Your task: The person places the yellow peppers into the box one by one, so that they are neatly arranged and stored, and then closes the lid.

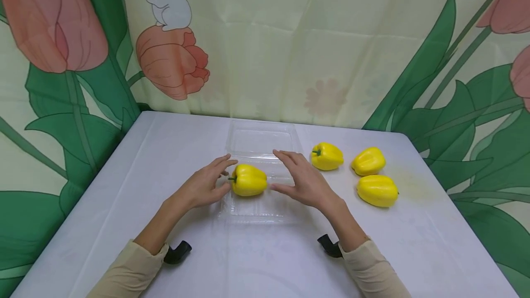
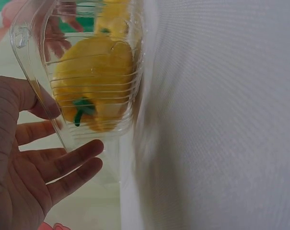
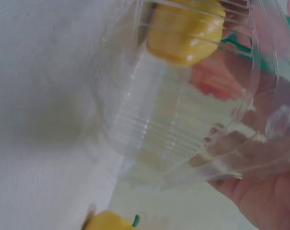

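Left hand [image 1: 204, 185] and right hand [image 1: 305, 179], fingers spread, one clear container [image 1: 281, 206], one yellow pepper [image 1: 250, 180] inside, three peppers [image 1: 377, 191] outside

Smooth gloss is flashed by the peppers [image 1: 250, 180], clear shiny plastic (ribbed, too!) is shown by the container [image 1: 273, 208], and matt, finely woven cloth is seen in the tablecloth [image 1: 265, 261].

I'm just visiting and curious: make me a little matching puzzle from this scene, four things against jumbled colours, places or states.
1. Box
2. Loose peppers
3. Sleeves
4. Rabbit

A. Beige
B. Sitting on a printed flower
C. Clear, lid open
D. Yellow, right of the box

Pairs: 1-C, 2-D, 3-A, 4-B
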The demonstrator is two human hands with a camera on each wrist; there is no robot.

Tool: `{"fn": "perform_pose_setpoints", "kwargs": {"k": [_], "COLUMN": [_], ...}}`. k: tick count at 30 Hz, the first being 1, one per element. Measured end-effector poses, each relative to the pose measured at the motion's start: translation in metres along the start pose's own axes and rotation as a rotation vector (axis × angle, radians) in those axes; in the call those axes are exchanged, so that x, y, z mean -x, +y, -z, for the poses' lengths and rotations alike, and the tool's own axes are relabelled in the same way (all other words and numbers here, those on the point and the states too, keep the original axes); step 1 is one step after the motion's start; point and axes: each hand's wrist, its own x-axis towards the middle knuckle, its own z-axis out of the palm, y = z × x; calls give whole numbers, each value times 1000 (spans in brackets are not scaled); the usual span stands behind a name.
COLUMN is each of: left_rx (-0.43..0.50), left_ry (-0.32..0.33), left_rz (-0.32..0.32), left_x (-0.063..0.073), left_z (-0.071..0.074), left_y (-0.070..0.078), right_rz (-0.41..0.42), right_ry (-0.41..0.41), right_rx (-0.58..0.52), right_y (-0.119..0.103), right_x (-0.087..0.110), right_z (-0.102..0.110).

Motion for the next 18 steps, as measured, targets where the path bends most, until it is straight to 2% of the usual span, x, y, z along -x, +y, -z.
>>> {"fn": "perform_pose_setpoints", "kwargs": {"k": [7, 13, 18], "left_rx": [12, 2, -4], "left_ry": [-24, 0, 1], "left_rz": [8, 21, 4], "left_x": [-3, 1, 1], "left_z": [-4, -1, 0], "left_y": [1, 1, -1], "right_rz": [-50, -49, -86], "right_ry": [-5, 2, 2], "right_rx": [19, 18, 22], "right_y": [8, 14, 18], "right_x": [10, 11, 15], "right_z": [7, 9, 11]}}
